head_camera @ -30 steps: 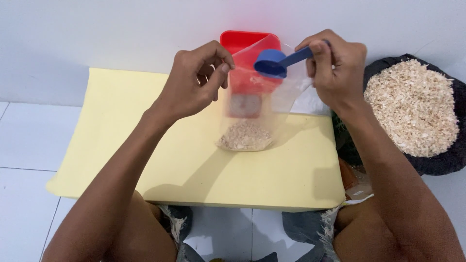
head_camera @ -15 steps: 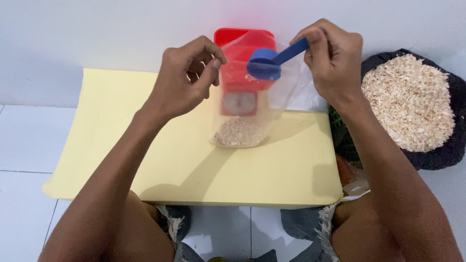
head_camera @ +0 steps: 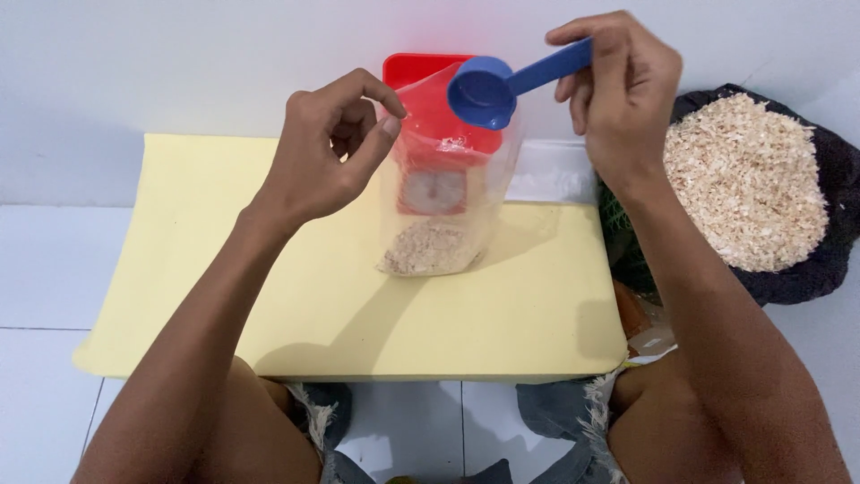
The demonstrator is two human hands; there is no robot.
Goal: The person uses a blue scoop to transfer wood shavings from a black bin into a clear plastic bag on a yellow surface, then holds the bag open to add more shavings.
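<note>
One clear plastic bag [head_camera: 443, 193], rim pinched by left hand [head_camera: 327, 152]; one blue scoop [head_camera: 502, 85] gripped in right hand [head_camera: 623, 90]; one sack of wood shavings [head_camera: 748, 193] alongside; one red kitchen scale [head_camera: 430, 134] behind bag.

Yellow board [head_camera: 269, 296] on white tiled floor [head_camera: 54, 269], clear bag [head_camera: 439, 224] upon it

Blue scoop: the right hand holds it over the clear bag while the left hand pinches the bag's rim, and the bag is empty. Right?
Not quite. The head view shows the clear bag already holds pale shavings at its bottom. The blue scoop, right hand and left hand are as stated.
</note>
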